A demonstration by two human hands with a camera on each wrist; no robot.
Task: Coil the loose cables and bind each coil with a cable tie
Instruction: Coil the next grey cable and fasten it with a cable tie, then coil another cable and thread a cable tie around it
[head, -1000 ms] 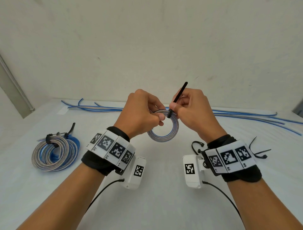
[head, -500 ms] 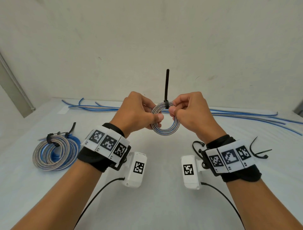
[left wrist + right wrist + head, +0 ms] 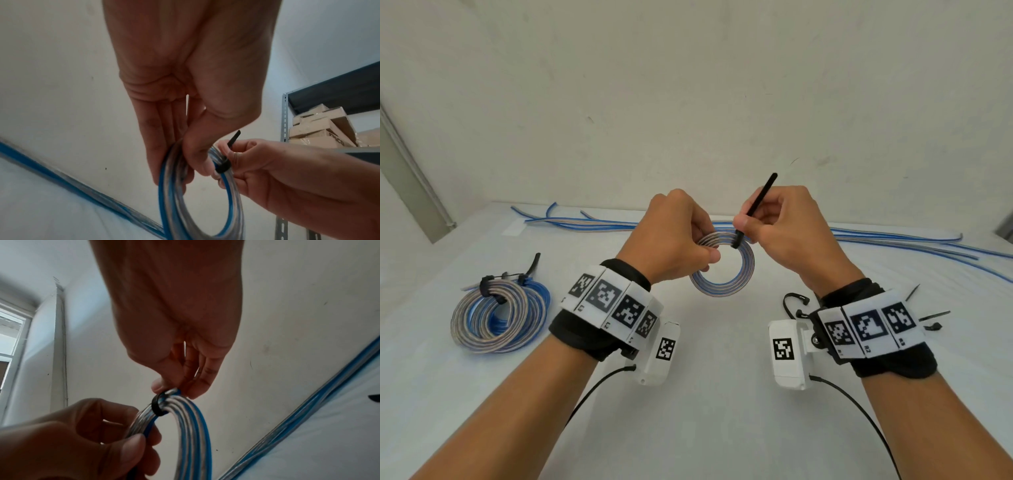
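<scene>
A small coil of blue and clear cable hangs in the air above the white table. My left hand pinches the coil's upper left side between thumb and fingers. A black cable tie is looped round the coil's top, and its free tail points up and to the right. My right hand pinches that tail just above the coil. The tie's head is hidden among the fingers.
A larger bound pile of blue and clear coils lies on the table at the left. Loose cables run along the far edge by the wall. Spare black ties lie at the right, behind my right wrist.
The tie's tail stood straight up half a second ago and now leans to the right. My right hand has slid up along it, and the coil has dropped slightly.
</scene>
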